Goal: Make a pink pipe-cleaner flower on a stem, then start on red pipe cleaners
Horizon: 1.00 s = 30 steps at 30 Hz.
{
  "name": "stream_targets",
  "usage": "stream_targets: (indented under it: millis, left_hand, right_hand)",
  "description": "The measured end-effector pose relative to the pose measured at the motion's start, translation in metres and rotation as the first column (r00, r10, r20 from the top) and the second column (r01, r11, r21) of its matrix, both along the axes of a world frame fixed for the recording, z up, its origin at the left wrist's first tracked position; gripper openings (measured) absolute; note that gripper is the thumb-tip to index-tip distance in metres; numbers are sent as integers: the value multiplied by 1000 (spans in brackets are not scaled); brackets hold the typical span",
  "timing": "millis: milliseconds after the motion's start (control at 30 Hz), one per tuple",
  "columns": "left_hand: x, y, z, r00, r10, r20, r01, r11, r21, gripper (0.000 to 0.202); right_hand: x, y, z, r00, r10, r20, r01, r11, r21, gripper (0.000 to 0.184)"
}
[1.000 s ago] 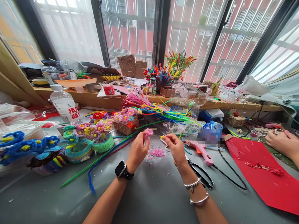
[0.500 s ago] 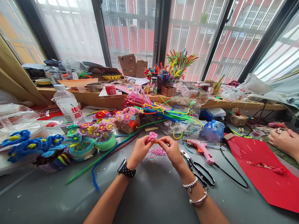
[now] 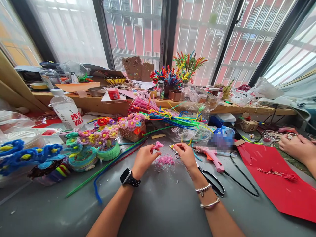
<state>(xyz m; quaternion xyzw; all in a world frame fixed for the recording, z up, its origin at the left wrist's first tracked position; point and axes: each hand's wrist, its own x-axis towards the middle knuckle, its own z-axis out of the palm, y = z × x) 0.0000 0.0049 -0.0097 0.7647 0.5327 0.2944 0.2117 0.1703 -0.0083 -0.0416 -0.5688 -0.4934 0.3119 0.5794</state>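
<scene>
My left hand (image 3: 143,159), with a black watch on the wrist, pinches a small pink pipe-cleaner flower (image 3: 158,144) just above the grey table (image 3: 158,204). My right hand (image 3: 184,156), with bead bracelets on the wrist, is curled a short way to the right of the flower, fingertips pinched on something too small to name. Pink fluff clippings (image 3: 165,160) lie between both hands. Small scissors (image 3: 174,151) lie by my right fingers. Larger black-handled scissors (image 3: 212,184) sit beside my right wrist.
A pink glue gun (image 3: 211,157) with a black cord lies right of my hands, then red paper (image 3: 278,184). Another person's hands (image 3: 295,148) work at far right. Finished pipe-cleaner flowers and baskets (image 3: 103,141), long stems (image 3: 118,161), a water bottle (image 3: 65,110) and a cluttered shelf (image 3: 123,105) fill left and back.
My hands met at the flower half a second ago and have drawn apart again. The left hand still holds the flower, now lower and nearer the table.
</scene>
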Motion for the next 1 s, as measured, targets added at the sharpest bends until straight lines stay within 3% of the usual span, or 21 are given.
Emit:
stream_targets:
  millis: [200,467,700,867,1000]
  left_hand:
    - [-1,-2,4,1000,19,13,-19,1000,-16,40]
    - [0,-2,3,985,-123,117,120,992,31,29]
    - [2,-6,4,991,-133,29,127,981,144,31]
    - [1,-5,5,979,-152,-136,180,959,218,24]
    - [-1,-4,6,975,-82,-205,131,963,237,23]
  right_hand:
    - [1,0,1,1000,4,14,-3,1000,-13,23]
    - [-15,-7,6,985,172,11,-171,985,-12,21]
    - [-23,-12,10,978,198,63,-196,980,-36,19]
    - [-25,-9,9,972,225,64,-219,972,-89,19]
    - [-7,-6,24,961,253,112,-235,959,-158,22]
